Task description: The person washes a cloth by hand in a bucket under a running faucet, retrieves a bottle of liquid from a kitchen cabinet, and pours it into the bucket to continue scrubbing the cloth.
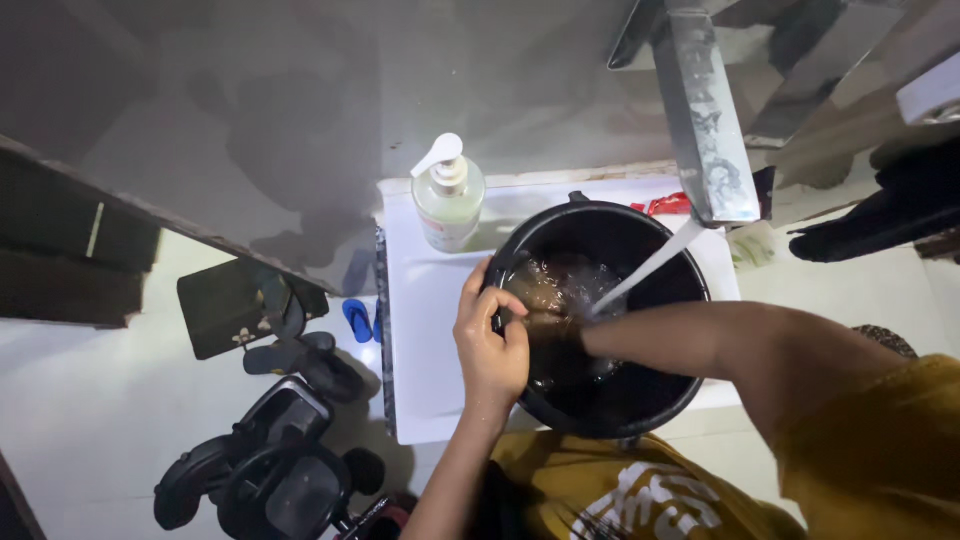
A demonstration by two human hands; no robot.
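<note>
Black pot (640, 400) stands at the right end of the white counter (425, 330), overhanging its front edge. Left hand (490, 345) grips the pot's left rim, fingers curled closed over it. Right hand (553, 327) is inside the pot under running water (645, 268); finger state cannot be told. Pump bottle (448, 200) stands at the counter's back-left corner

the pot (600, 400) sits on the counter (425, 390) right before me. my left hand (490, 345) is on its rim at nine o'clock, my right hand (555, 328) inside it. the soap bottle (448, 197) stands at eleven o'clock, the tap (705, 110) at one o'clock above the pot.
</note>
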